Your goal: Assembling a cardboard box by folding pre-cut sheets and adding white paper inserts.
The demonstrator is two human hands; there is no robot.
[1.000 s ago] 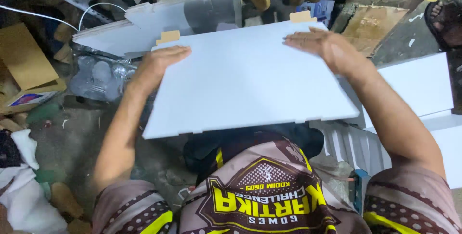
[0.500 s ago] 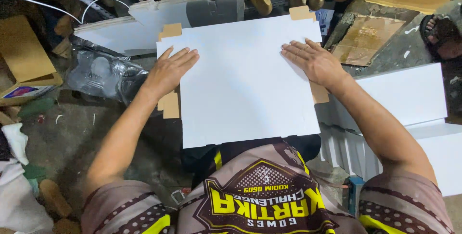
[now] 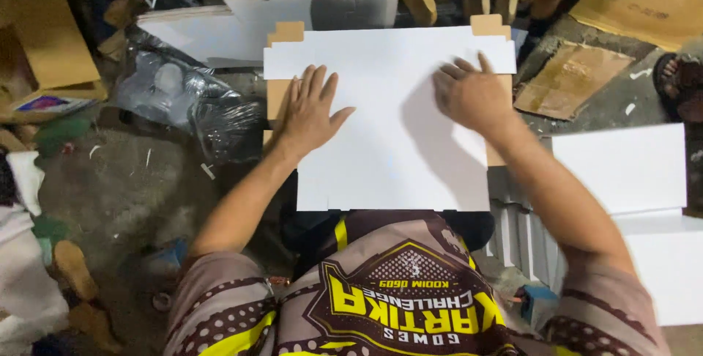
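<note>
White cardboard sheet (image 3: 395, 143) flat under left hand (image 3: 311, 110), right hand (image 3: 472, 96), fingers spread

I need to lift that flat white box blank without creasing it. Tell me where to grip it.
Probably take the white box blank by its two long side edges, one from each side. It lies flat, with the left hand and right hand pressing open-palmed on top, already near those edges.

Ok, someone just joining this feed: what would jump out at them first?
The big white cardboard sheet at centre, with the left hand and right hand both pressed flat on it. Next, a stack of white sheets at right and crumpled clear plastic wrap on the floor at left.
</note>
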